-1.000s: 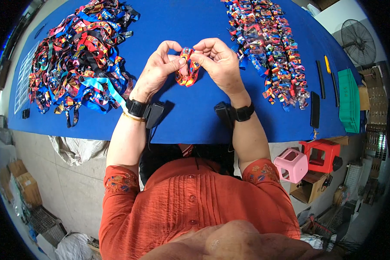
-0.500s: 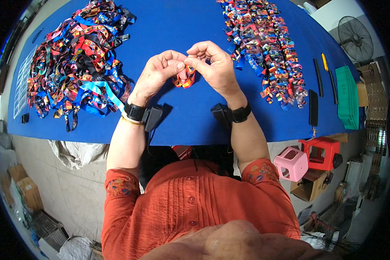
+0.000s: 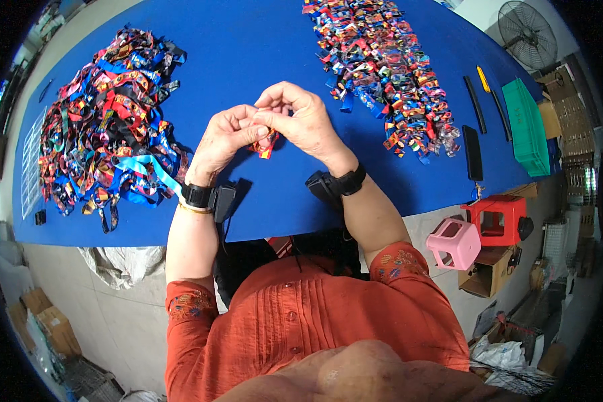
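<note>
Blue covered the wide table (image 3: 214,40), and at its near edge was a person in an orange-red shirt (image 3: 315,308) with embroidered sleeves. On the left lay a tangled heap of printed ribbons (image 3: 107,120); on the right, close rows of short looped ribbons (image 3: 382,74) ran toward the far edge. Near the table's right end was a green crate (image 3: 526,127). Smaller than these, the 2 hands met over the bare middle, between heap and rows. The left hand (image 3: 224,141) was nearly closed, its thumb pressed toward its curled fingers, pinching a red ribbon (image 3: 266,150) at the tips. The right hand (image 3: 295,120) arched in from the other side, thumb and bent fingers drawn together on the ribbon's upper part, against the left hand's fingers; exactly where each tip pressed could not be told. Smallest of all, the red ribbon hung just below the fingertips, its visible end pointing toward the person's body and slightly left, its long axis running roughly along that line. It looked narrow and glossy, red with yellow and dark patches, its upper part hidden by the fingers.
</note>
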The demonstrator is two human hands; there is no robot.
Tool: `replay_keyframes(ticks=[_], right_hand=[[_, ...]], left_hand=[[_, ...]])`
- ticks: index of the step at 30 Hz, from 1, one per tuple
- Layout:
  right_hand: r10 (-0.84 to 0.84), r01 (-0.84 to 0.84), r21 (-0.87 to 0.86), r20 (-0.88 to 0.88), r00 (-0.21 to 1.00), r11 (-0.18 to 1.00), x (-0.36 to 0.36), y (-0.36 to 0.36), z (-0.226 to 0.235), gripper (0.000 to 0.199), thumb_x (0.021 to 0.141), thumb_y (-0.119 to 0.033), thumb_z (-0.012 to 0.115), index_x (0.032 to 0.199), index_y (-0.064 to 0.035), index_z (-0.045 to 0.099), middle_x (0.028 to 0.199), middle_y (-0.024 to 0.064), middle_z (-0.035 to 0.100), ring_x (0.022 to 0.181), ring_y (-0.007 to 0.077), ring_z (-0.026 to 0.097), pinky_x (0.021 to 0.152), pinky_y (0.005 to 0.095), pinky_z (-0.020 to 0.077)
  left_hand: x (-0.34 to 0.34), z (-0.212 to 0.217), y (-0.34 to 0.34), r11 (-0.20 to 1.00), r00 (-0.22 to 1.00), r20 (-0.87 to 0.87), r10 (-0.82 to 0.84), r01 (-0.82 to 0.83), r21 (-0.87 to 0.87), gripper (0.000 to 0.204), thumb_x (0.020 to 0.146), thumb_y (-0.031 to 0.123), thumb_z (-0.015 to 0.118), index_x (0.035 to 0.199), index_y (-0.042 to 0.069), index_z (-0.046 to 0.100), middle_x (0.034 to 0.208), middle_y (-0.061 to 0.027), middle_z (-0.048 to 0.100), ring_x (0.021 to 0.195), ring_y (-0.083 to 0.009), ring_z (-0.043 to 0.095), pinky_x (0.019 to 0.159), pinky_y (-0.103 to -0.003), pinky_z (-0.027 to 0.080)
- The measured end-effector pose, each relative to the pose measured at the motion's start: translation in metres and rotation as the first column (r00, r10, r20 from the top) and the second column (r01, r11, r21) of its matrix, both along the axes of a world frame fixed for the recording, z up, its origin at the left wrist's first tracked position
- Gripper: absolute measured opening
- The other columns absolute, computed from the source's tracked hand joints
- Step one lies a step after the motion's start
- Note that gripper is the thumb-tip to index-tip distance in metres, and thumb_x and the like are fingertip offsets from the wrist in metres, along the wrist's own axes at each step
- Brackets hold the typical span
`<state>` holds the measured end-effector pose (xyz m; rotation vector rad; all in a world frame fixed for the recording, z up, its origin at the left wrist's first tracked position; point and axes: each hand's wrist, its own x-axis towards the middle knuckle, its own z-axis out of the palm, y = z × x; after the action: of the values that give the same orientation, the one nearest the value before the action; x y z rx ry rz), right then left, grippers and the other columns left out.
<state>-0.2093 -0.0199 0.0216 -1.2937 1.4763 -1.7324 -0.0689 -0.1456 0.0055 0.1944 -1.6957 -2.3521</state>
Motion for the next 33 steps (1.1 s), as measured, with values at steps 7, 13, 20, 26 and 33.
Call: replay_keyframes(ticks=[7, 13, 20, 26, 33], right_hand=[[-0.049, 0.052, -0.070, 0.048, 0.998, 0.996, -0.004, -0.004, -0.005, 0.020, 0.091, -0.020, 0.072, 0.100, -0.0025, 0.065, 0.087, 0.0026, 0.068, 0.073, 0.0057, 0.060, 0.064, 0.0236, 0.0509], [-0.023, 0.001, 0.221, 0.094, 0.995, 0.975, -0.009, -0.003, -0.012, 0.025, 0.098, -0.028, 0.063, 0.093, -0.0039, 0.068, 0.077, -0.0065, 0.058, 0.073, 0.0019, 0.050, 0.061, 0.0207, 0.0409], [-0.020, -0.008, 0.269, 0.100, 0.995, 0.963, -0.020, -0.006, -0.026, 0.027, 0.094, -0.027, 0.067, 0.090, -0.0009, 0.069, 0.079, 0.0027, 0.069, 0.073, 0.0064, 0.061, 0.062, 0.0257, 0.0503], [0.038, -0.076, 0.135, 0.264, 0.964, 0.988, -0.018, -0.008, -0.023, 0.017, 0.094, -0.017, 0.067, 0.091, -0.0006, 0.068, 0.081, 0.0035, 0.069, 0.074, 0.0071, 0.063, 0.064, 0.0241, 0.0516], [-0.072, 0.061, 0.062, 0.197, 0.978, 0.996, -0.008, -0.002, -0.001, 0.013, 0.090, -0.012, 0.072, 0.093, 0.0004, 0.068, 0.086, 0.0043, 0.071, 0.078, 0.0073, 0.065, 0.071, 0.0238, 0.0530]], left_hand=[[-0.002, 0.001, 0.002, 0.993, 0.996, -0.025, 0.086, -0.088, -0.073, 0.010, 0.095, 0.008, 0.065, 0.101, 0.001, 0.062, 0.081, -0.0048, 0.069, 0.071, -0.0101, 0.064, 0.068, -0.024, 0.051], [0.000, -0.004, 0.001, 0.987, 0.991, -0.050, 0.121, -0.125, -0.098, 0.008, 0.095, 0.006, 0.064, 0.102, 0.002, 0.063, 0.080, -0.0036, 0.069, 0.069, -0.0092, 0.063, 0.068, -0.024, 0.051], [-0.001, 0.002, 0.005, 0.982, 0.990, -0.047, 0.135, -0.140, -0.126, 0.009, 0.094, 0.007, 0.065, 0.102, 0.002, 0.064, 0.080, -0.0035, 0.070, 0.072, -0.0090, 0.064, 0.070, -0.024, 0.052], [-0.003, 0.001, 0.005, 0.982, 0.988, -0.067, 0.137, -0.145, -0.122, 0.010, 0.096, 0.009, 0.064, 0.102, 0.003, 0.062, 0.080, -0.0051, 0.070, 0.072, -0.0103, 0.065, 0.069, -0.025, 0.052], [-0.006, -0.002, 0.004, 0.983, 0.978, -0.110, 0.178, -0.181, -0.018, 0.011, 0.098, 0.012, 0.060, 0.104, 0.005, 0.054, 0.080, -0.0097, 0.071, 0.071, -0.0150, 0.067, 0.070, -0.029, 0.054]])
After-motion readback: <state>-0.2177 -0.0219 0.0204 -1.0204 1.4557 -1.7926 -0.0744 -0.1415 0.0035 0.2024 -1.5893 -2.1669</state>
